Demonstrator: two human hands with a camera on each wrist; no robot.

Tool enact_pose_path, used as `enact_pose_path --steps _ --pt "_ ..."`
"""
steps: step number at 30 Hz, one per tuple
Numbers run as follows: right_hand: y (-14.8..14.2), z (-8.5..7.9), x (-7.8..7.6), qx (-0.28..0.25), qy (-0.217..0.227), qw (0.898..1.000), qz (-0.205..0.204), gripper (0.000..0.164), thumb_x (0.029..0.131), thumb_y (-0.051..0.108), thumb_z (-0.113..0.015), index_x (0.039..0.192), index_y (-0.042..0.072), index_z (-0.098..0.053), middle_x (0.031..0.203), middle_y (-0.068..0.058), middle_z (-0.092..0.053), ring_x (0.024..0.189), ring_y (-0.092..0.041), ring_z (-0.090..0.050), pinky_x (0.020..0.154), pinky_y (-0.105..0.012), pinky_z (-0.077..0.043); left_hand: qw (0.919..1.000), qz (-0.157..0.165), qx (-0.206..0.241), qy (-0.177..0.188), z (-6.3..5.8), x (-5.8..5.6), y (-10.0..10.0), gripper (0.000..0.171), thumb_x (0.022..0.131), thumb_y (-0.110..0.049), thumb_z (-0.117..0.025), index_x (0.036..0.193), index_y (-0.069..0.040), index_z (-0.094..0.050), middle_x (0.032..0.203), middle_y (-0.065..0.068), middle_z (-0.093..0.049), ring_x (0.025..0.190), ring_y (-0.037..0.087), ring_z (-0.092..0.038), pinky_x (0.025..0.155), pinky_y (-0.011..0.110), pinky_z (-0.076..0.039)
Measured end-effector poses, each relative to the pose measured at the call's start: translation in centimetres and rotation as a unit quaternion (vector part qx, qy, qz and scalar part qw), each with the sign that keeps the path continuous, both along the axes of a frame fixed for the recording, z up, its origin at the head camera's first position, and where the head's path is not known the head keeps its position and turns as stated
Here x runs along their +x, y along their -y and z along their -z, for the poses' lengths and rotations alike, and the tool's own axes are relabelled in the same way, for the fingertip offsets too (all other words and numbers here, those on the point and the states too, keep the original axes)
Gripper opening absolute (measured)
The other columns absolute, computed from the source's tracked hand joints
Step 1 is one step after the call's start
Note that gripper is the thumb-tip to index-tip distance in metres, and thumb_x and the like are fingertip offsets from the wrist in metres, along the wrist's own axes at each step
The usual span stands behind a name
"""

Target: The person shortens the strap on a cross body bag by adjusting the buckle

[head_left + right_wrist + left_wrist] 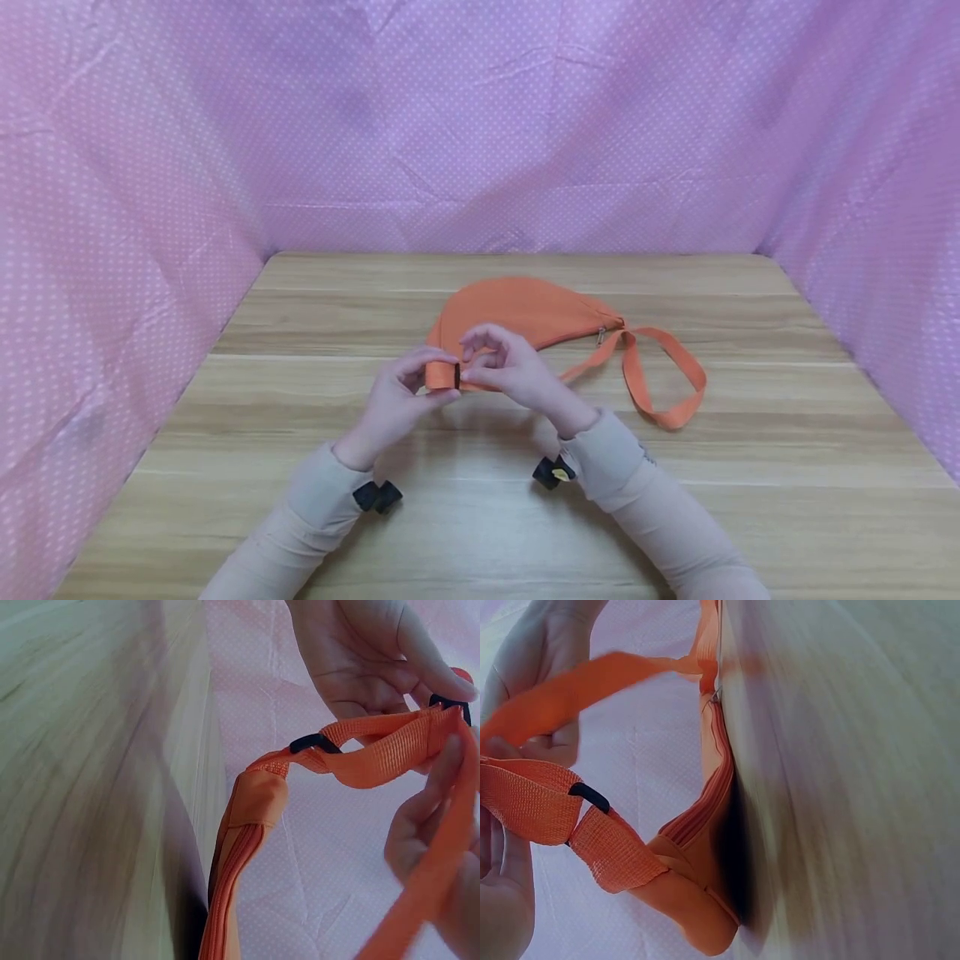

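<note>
An orange bag (510, 312) with a rounded outline lies on the table just beyond both hands. My left hand (393, 404) pinches a loop of its orange webbing strap at a black slider buckle (457, 376), thumb below and fingers above. Close at its right, my right hand (517, 375) pinches the strap beside the buckle, some fingers raised. A second black piece, a ring (315, 742), joins the doubled webbing to the bag's end in the right wrist view. Along the bag's edge runs a zipper (705, 799), its metal pull (601, 336) at the narrow end.
The remaining strap (633, 379) trails right from the hands and lies in a loop on the wooden table (465, 533). Pink dotted cloth (480, 125) hangs behind the table and along both sides. A small black device (378, 497) sits at each wrist.
</note>
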State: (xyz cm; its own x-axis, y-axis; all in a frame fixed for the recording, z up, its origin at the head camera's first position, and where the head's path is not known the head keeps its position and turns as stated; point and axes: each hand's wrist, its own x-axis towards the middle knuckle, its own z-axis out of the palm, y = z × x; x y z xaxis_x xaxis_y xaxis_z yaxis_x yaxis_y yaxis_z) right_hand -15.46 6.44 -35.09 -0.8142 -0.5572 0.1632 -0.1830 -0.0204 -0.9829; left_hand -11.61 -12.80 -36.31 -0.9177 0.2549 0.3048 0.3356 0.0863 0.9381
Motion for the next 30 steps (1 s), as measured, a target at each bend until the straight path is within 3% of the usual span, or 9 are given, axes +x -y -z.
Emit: enact_pose_path --steps 7,13,17,23,26,30 --pt "-1.7 0.3 -0.5 0.066 -0.022 0.997 0.015 0.029 0.091 0.006 -0.061 0.118 -0.001 -0.054 0.111 -0.024 -0.060 0.095 -0.013 -0.060 0.081 -0.026 -0.050 0.9998 -0.010 0.016 -0.002 -0.1 0.2 0.1 0.038 0.074 0.003 -0.076 0.110 0.004 -0.062 0.107 -0.006 -0.062 0.097 0.007 -0.060 0.089 0.022 -0.049" --pt "-2.6 0.7 -1.1 0.117 -0.011 0.993 -0.006 0.022 0.091 0.009 -0.062 0.110 -0.001 -0.060 0.097 -0.007 -0.065 0.084 -0.012 -0.059 0.070 -0.024 -0.047 0.9997 -0.015 0.012 0.018 -0.3 0.2 0.1 0.040 0.074 0.003 -0.076 0.112 0.004 -0.062 0.107 -0.006 -0.060 0.096 0.009 -0.059 0.089 0.021 -0.049" --pt "-2.8 1.1 -1.2 0.103 -0.004 0.995 -0.016 0.017 0.090 0.006 -0.063 0.104 -0.002 -0.061 0.084 0.003 -0.063 0.067 -0.007 -0.052 0.060 -0.021 -0.043 0.9990 -0.017 0.001 0.042 -0.6 0.2 0.0 0.041 0.075 0.001 -0.076 0.114 0.000 -0.063 0.111 0.001 -0.061 0.097 0.011 -0.060 0.088 0.021 -0.049" --pt "-2.7 1.2 -1.1 0.066 0.013 0.998 -0.008 0.016 0.089 -0.001 -0.061 0.102 -0.009 -0.059 0.072 0.007 -0.058 0.052 -0.004 -0.039 0.050 -0.019 -0.034 0.9985 -0.018 -0.007 0.051 -0.6 0.1 -0.1 0.041 0.076 0.001 -0.076 0.115 -0.001 -0.062 0.116 0.012 -0.060 0.099 0.013 -0.060 0.090 0.022 -0.049" --pt "-2.5 1.0 -1.0 0.060 0.011 0.998 -0.003 0.018 0.088 -0.002 -0.061 0.102 -0.012 -0.057 0.071 0.008 -0.057 0.052 -0.004 -0.039 0.050 -0.019 -0.034 0.9989 -0.019 -0.003 0.044 -0.5 0.1 -0.1 0.041 0.075 0.003 -0.076 0.114 0.001 -0.062 0.113 0.011 -0.061 0.097 0.012 -0.060 0.089 0.022 -0.049" --pt "-2.1 0.7 -0.7 0.050 0.014 0.999 -0.004 0.021 0.088 -0.004 -0.060 0.105 -0.016 -0.054 0.073 0.010 -0.060 0.050 -0.003 -0.038 0.049 -0.019 -0.033 0.9991 -0.022 0.012 0.032 -0.2 0.0 0.1 0.041 0.075 0.005 -0.075 0.112 0.004 -0.061 0.106 -0.001 -0.062 0.092 0.011 -0.060 0.086 0.022 -0.050"
